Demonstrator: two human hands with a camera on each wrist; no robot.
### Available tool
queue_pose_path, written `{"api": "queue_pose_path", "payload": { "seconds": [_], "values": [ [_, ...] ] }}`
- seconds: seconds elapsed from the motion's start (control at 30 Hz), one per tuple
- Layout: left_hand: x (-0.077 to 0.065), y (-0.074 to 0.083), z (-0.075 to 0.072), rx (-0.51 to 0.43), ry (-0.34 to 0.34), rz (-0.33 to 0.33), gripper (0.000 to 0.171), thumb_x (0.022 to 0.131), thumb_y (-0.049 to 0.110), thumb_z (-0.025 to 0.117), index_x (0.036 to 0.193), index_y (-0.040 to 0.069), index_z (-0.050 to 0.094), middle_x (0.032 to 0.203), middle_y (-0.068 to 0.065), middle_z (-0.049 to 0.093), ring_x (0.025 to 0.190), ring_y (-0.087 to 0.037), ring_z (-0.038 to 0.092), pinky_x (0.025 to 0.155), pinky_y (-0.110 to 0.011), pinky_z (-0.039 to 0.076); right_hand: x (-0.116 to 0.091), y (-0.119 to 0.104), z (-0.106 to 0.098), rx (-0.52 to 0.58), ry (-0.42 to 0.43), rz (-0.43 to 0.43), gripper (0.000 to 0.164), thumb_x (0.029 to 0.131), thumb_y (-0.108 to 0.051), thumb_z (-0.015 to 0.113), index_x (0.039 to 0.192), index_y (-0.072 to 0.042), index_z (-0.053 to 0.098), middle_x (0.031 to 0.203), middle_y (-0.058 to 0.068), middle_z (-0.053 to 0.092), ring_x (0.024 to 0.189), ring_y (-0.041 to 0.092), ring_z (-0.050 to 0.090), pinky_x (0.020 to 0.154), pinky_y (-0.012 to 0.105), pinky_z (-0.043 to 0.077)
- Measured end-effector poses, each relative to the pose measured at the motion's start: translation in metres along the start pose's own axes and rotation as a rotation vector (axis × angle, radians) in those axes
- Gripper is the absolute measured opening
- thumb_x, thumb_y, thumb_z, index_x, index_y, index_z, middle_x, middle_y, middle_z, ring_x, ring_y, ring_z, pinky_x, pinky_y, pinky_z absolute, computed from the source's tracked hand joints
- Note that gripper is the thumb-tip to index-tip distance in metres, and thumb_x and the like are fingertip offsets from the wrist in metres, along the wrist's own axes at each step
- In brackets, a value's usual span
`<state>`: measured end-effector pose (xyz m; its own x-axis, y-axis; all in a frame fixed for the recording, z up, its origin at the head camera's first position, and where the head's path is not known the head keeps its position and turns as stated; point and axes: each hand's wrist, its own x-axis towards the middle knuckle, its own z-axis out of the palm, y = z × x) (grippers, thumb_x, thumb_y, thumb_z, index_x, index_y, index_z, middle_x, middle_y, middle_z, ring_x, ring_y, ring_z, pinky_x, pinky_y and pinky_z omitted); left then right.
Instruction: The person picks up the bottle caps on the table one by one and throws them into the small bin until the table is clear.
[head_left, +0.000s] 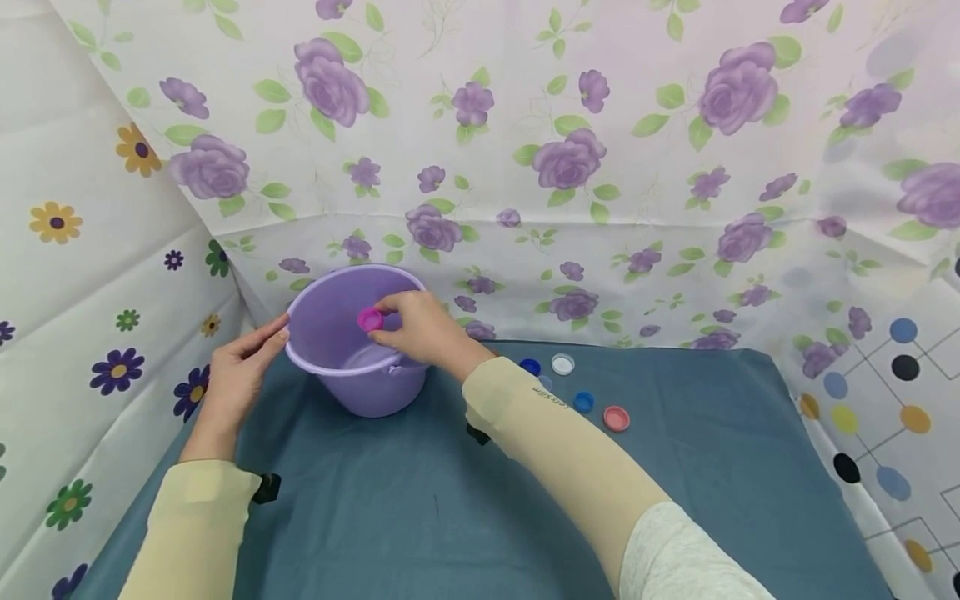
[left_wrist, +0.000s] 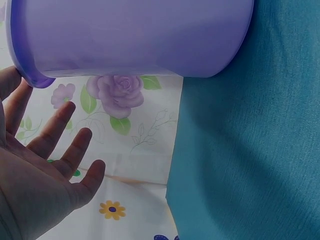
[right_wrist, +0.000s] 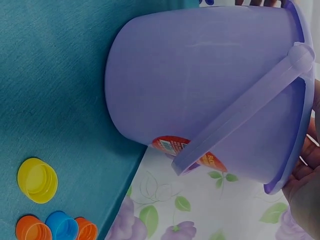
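Observation:
A purple bucket (head_left: 371, 392) stands upright on the teal cloth. At the left of its rim is my left hand (head_left: 238, 373), thumb and index finger pinching the edge. In the left wrist view that hand's (left_wrist: 47, 165) other fingers are spread out below the rim. Over the bucket's mouth, my right hand (head_left: 422, 327) pinches a bright pink bottle cap (head_left: 371, 319) between thumb and fingers. The right wrist view shows the bucket's side (right_wrist: 200, 75) with its handle (right_wrist: 240, 112) hanging down; part of the right hand (right_wrist: 305, 195) shows beyond the rim, the pink cap hidden there.
Several loose caps lie right of the bucket, among them a white cap (head_left: 562, 364), a blue cap (head_left: 583, 402) and a coral cap (head_left: 617, 418). A yellow cap (right_wrist: 37, 180) shows in the right wrist view. Floral sheeting (head_left: 510, 158) rises behind the cloth.

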<state>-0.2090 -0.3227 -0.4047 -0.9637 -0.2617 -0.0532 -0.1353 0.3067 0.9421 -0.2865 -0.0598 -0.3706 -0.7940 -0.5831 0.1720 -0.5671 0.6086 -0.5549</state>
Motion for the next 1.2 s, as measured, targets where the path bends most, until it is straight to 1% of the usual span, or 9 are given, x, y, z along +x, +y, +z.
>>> {"api": "queue_pose_path", "payload": {
  "seconds": [0.23,0.4,0.6,0.7,0.8,0.97,1.07,1.1,1.2],
  "values": [
    [-0.001,0.004,0.000,0.015,-0.010,-0.011,0.058,0.085,0.054,0.057,0.136,0.029,0.049,0.147,0.005,0.042,0.138,-0.023,0.033,0.112,-0.052,0.028,-0.002,0.002,-0.002,0.015,-0.016,0.011,0.046,0.084,-0.040,0.068,0.123,-0.016,0.062,0.122,-0.001,0.064,0.115,0.012,0.056,0.093,0.024,0.049],
    [-0.001,0.004,0.001,0.007,-0.006,-0.002,0.057,0.085,0.055,0.058,0.135,0.030,0.051,0.145,0.008,0.044,0.137,-0.021,0.034,0.112,-0.051,0.028,-0.003,0.002,-0.004,0.031,-0.012,0.008,0.045,0.085,-0.040,0.067,0.123,-0.017,0.062,0.123,0.000,0.064,0.116,0.013,0.056,0.093,0.025,0.048],
    [-0.001,0.003,0.002,-0.002,-0.013,0.008,0.056,0.086,0.053,0.058,0.136,0.029,0.050,0.144,0.010,0.045,0.136,-0.018,0.035,0.112,-0.051,0.028,-0.007,0.004,-0.008,0.048,0.002,0.025,0.044,0.085,-0.041,0.067,0.123,-0.019,0.061,0.122,-0.004,0.064,0.116,0.009,0.056,0.093,0.023,0.048],
    [0.000,0.001,0.001,0.000,-0.011,0.009,0.055,0.085,0.054,0.058,0.135,0.031,0.050,0.143,0.012,0.046,0.136,-0.017,0.036,0.111,-0.050,0.029,-0.011,0.006,-0.013,0.073,0.018,0.040,0.044,0.085,-0.041,0.066,0.123,-0.021,0.061,0.122,-0.005,0.063,0.117,0.008,0.055,0.094,0.023,0.048],
    [0.001,0.000,0.001,-0.006,-0.008,0.005,0.055,0.085,0.054,0.058,0.135,0.032,0.051,0.142,0.013,0.046,0.136,-0.015,0.036,0.111,-0.050,0.029,-0.017,0.010,-0.021,0.089,0.047,0.038,0.042,0.086,-0.041,0.065,0.122,-0.022,0.062,0.122,-0.005,0.063,0.116,0.008,0.055,0.094,0.025,0.048],
    [0.000,-0.001,0.001,0.001,-0.004,0.006,0.055,0.085,0.053,0.058,0.135,0.031,0.050,0.142,0.013,0.046,0.136,-0.016,0.036,0.111,-0.050,0.029,-0.031,0.026,-0.038,0.118,0.122,0.029,0.040,0.086,-0.042,0.065,0.121,-0.023,0.063,0.122,-0.005,0.064,0.113,0.008,0.056,0.093,0.028,0.049],
    [0.000,-0.001,0.001,-0.007,-0.007,0.001,0.055,0.085,0.053,0.058,0.135,0.031,0.050,0.143,0.012,0.046,0.137,-0.017,0.035,0.111,-0.051,0.028,-0.042,0.042,-0.049,0.139,0.171,0.024,0.038,0.086,-0.043,0.064,0.120,-0.025,0.063,0.122,-0.006,0.064,0.112,0.008,0.057,0.093,0.030,0.049],
    [0.000,-0.002,0.001,-0.014,-0.008,-0.001,0.055,0.085,0.053,0.058,0.135,0.031,0.050,0.143,0.012,0.045,0.137,-0.017,0.035,0.112,-0.051,0.028,-0.046,0.048,-0.053,0.144,0.189,0.024,0.038,0.086,-0.043,0.064,0.120,-0.024,0.063,0.121,-0.006,0.064,0.115,0.008,0.055,0.095,0.031,0.048],
    [0.000,-0.001,0.001,-0.016,-0.007,-0.004,0.055,0.085,0.053,0.059,0.135,0.031,0.050,0.143,0.012,0.045,0.137,-0.016,0.034,0.112,-0.050,0.027,-0.062,0.067,-0.068,0.139,0.231,0.053,0.038,0.087,-0.045,0.063,0.120,-0.026,0.063,0.123,-0.005,0.063,0.116,0.010,0.056,0.097,0.033,0.048]
  ]
}}
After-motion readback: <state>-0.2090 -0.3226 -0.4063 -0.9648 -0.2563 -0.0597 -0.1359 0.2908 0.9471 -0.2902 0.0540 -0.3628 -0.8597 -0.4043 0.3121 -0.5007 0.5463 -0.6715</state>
